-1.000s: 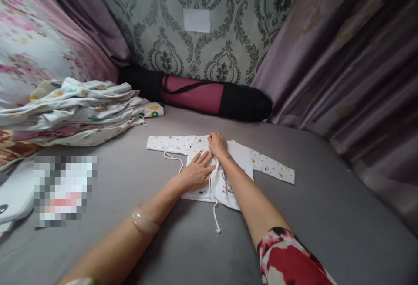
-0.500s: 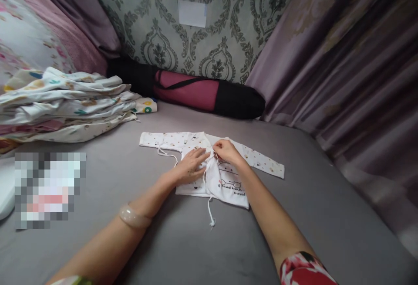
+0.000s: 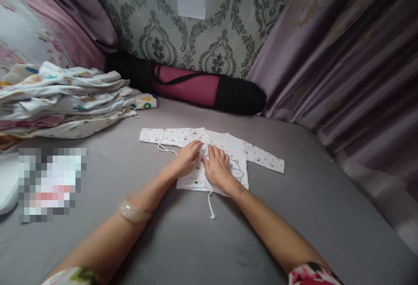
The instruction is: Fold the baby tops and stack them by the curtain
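A small white wrap-front baby shirt (image 3: pixel 240 145), printed with tiny figures and a cartoon animal, lies with both sleeves spread out. My left hand (image 3: pixel 190 158) is at the front opening just below the neckline, its fingertips drawn together in a pinch on the cloth there. Beside it, my right hand (image 3: pixel 218 167) rests flat on the front panel, fingers out, and covers part of the print. One white tie string (image 3: pixel 211 206) hangs past the bottom hem. Another tie string (image 3: pixel 166 149) loops under the left-lying sleeve.
Grey sheet (image 3: pixel 294 215) covers the surface. A pile of folded printed clothes (image 3: pixel 65 97) lies at the left, with a blurred-out packet (image 3: pixel 54 184) in front. A black and maroon long bag (image 3: pixel 186 88) lies along the wall, and purple curtains (image 3: pixel 326 58) hang at the right.
My right hand has gone from pinching the shirt's front edge to lying flat on it, and the front panel is smoother. My left hand's spread fingers have closed into a pinch.
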A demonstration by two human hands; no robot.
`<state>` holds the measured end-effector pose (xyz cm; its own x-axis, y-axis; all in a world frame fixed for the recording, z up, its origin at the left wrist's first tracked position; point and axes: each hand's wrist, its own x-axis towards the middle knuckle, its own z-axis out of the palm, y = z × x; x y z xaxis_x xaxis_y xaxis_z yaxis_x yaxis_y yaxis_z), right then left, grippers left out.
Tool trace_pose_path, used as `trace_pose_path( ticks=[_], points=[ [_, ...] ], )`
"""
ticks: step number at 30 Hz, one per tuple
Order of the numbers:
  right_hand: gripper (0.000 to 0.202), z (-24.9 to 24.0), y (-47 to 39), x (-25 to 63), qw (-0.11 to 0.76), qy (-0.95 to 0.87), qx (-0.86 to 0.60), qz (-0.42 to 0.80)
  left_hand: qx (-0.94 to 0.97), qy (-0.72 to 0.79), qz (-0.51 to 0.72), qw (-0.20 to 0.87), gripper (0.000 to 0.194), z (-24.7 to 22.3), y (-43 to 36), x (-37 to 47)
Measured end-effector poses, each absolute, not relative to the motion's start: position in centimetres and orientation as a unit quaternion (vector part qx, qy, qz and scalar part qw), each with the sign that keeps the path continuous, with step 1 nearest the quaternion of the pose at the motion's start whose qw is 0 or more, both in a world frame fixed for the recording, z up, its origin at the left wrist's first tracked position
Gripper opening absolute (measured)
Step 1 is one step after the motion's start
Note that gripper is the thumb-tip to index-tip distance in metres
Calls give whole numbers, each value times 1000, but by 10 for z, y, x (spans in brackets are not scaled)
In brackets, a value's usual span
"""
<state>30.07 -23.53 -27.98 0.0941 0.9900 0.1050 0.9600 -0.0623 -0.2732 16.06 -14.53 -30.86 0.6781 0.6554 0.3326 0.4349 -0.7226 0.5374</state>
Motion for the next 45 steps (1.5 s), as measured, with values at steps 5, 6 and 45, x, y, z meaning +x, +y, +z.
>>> trace_pose_path(
  ticks=[5,6,45],
  points=[
    [58,-288,-239,297,119,-663,-736,61,933,299,155,125,41,-308,-149,157],
    [59,-288,-239,297,117,-663,-736,65,936,297,146,117,41,-306,-150,157],
    [67,-264,-325,380,128,-614,-760,169,965,211,63,143,26,-240,-216,92]
  ],
)
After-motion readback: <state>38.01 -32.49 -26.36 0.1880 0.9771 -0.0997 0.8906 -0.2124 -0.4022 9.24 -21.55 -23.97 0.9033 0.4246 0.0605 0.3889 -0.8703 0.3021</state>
